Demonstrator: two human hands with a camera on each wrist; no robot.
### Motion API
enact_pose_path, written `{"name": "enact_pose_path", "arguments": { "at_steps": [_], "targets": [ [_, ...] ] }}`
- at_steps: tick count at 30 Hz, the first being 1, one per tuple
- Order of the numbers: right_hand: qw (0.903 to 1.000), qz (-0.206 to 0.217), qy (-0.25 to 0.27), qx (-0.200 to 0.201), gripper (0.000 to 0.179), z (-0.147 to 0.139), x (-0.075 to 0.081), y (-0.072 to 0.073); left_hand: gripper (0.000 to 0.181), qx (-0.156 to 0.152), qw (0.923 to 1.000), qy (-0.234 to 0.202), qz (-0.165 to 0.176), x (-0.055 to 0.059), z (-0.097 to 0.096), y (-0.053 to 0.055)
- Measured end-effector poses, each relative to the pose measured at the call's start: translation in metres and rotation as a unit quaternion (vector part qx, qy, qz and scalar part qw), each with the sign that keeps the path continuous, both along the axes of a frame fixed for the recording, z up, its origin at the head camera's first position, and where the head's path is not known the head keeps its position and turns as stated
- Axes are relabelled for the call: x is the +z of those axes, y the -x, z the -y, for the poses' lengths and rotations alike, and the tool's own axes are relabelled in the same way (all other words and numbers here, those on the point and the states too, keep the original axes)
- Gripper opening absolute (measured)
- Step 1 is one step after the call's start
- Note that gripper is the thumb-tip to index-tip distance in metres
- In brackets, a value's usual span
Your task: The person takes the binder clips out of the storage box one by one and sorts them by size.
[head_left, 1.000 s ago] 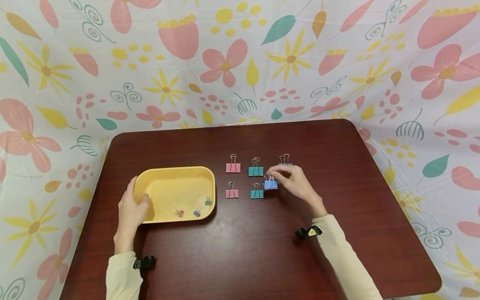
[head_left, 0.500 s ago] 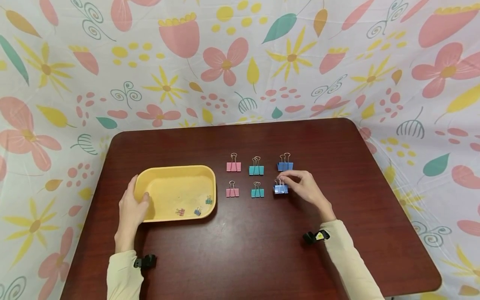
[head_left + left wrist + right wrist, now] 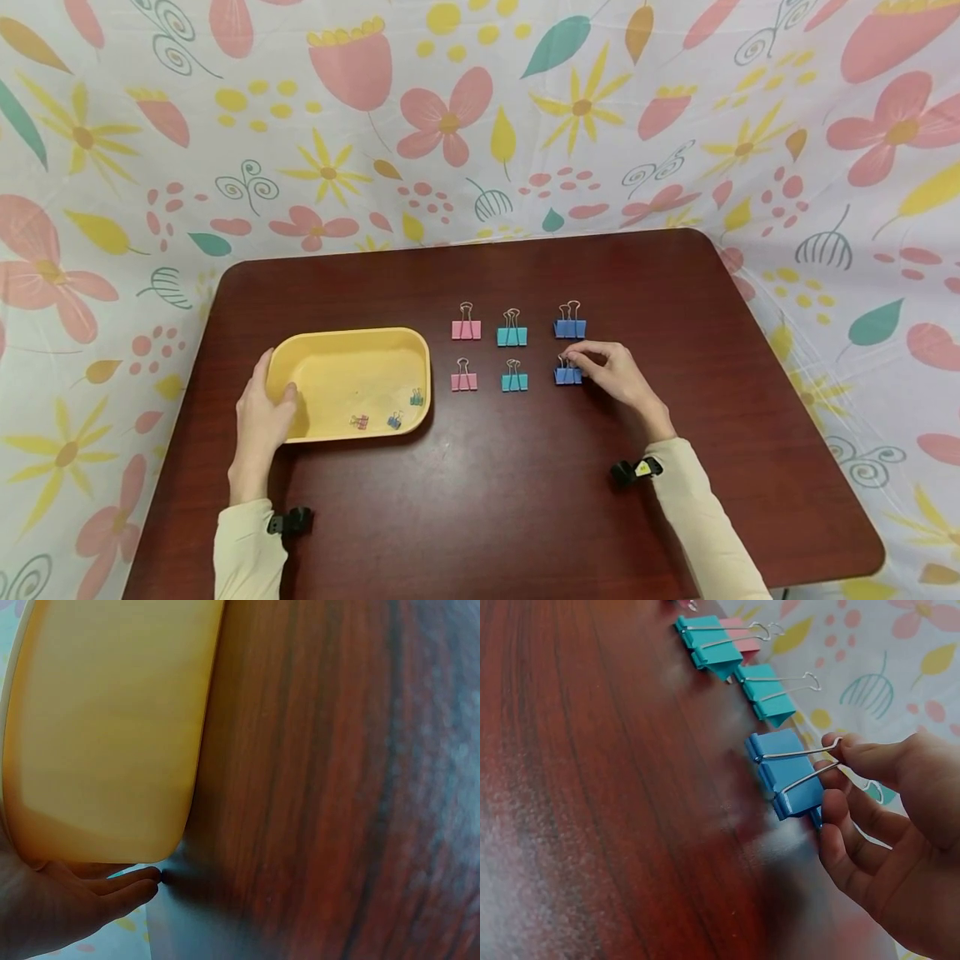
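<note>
My right hand [image 3: 618,375] pinches the wire handles of a blue binder clip [image 3: 787,774] between thumb and fingertips, low over the table. A larger blue binder clip [image 3: 570,328] stands just behind it. To the left are two teal binder clips, a larger one [image 3: 512,336] behind a smaller one [image 3: 514,382]. Farther left come a larger pink binder clip [image 3: 466,330] and a smaller one [image 3: 463,382] in front. My left hand [image 3: 262,417] grips the left end of a yellow tray [image 3: 348,333], thumb inside the wall, fingers outside.
Inside the tray lie a tiny pink clip [image 3: 360,422], a tiny blue clip [image 3: 395,420] and a tiny teal clip [image 3: 416,397] near its right front corner. The dark wooden table [image 3: 465,500] has rounded corners. A floral cloth [image 3: 450,192] hangs behind it.
My right hand has carried the smaller blue binder clip rightward from beside the smaller teal one to in front of the larger blue clip. The left hand and tray have stayed put.
</note>
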State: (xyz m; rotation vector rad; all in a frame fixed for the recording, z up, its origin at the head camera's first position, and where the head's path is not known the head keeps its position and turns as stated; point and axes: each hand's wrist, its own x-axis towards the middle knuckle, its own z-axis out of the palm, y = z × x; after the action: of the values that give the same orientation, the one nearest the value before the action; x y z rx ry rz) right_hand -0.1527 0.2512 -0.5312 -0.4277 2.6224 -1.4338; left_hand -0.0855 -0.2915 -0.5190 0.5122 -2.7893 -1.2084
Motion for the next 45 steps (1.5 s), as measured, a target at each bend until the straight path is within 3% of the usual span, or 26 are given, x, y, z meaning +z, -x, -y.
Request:
{"name": "enact_pose_path", "arguments": {
  "at_steps": [13,18,28,38,45],
  "targets": [
    [0.9986,-0.023,-0.037,-0.029,0.024,-0.001,0.005,0.004,0.069,-0.001,0.9999,-0.005,0.009,0.002,-0.001,0.001],
    [0.9988,-0.038,-0.017,-0.027,0.024,0.008,0.013,0.008,0.070,-0.002,0.9999,-0.005,0.011,0.002,0.000,0.000],
    [0.9983,-0.052,0.022,0.012,0.017,0.050,0.037,0.018,0.069,-0.001,1.0000,-0.004,0.006,0.001,0.001,0.002],
    [0.9938,-0.073,0.038,0.074,0.021,0.100,0.053,0.036,0.069,0.000,1.0000,0.000,0.003,0.000,0.001,0.001],
    [0.9918,-0.056,0.049,0.104,0.022,0.135,0.061,0.046,0.069,0.000,1.0000,0.000,-0.001,-0.001,0.001,0.001]
  ]
}}
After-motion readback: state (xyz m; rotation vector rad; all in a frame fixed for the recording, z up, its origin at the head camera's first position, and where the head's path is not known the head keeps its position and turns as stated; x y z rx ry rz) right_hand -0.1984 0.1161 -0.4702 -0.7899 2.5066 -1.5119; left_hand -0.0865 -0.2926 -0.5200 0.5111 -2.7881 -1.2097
